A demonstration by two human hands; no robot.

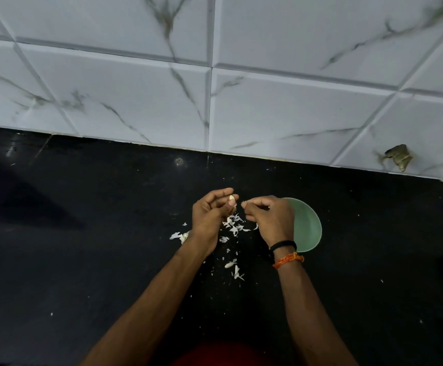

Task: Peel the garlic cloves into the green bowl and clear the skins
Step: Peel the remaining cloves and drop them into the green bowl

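A scrap of garlic [182,236] with papery white skin lies on the black counter [83,247], just left of the left wrist. The left hand [210,215] is curled, pinching a garlic clove [232,198] between thumb and fingertips; the clove is pale cream and smooth where bared. Below and between the hands, thin white skins [233,227] lie scattered on the counter, with more flakes trailing toward the person. The right hand [270,217] is curled too, its fingertips pinched together close to the clove; whether they hold a sliver of skin is too small to tell. A black band [283,244] and an orange thread [289,259] circle the right wrist. The green bowl [308,228] sits on the counter, partly hidden behind the right hand. No writing is readable anywhere.
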